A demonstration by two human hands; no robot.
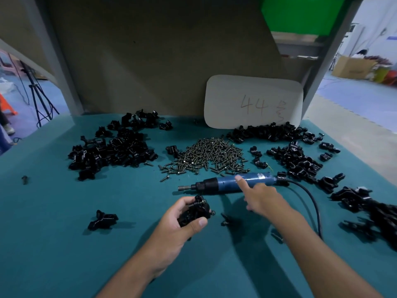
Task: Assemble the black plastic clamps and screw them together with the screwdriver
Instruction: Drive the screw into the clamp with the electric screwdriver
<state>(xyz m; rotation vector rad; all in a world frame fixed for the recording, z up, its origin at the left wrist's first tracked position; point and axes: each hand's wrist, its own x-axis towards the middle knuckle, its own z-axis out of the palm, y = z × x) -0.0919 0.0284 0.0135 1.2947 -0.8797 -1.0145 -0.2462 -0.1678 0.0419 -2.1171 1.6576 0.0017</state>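
Starting over on the left, there's a loose clamp piece (pixel 102 220) lying on the teal table (pixel 53 244), well apart from both hands. Next along, the left hand (pixel 180 222) has its fingers and thumb curled round a black clamp (pixel 194 211), held just above the table with a screw head poking out its right side, so I'd guess it's ready for driving.

Behind it, further from the person, the blue screwdriver (pixel 232 184) lies flat, long axis running left to right, bit end pointing left, cord trailing off its right end. It's just in front of the screw pile (pixel 206 157).

The right hand (pixel 261 197) is the nearer 1 to the tool, reaching forward over its body, index finger out and touching the blue barrel, the other fingers loose, gripping nothing yet.

So the grab looks like wrapping round the barrel from above, then swinging the bit left and down toward the clamp. Easy reach, I reckon.
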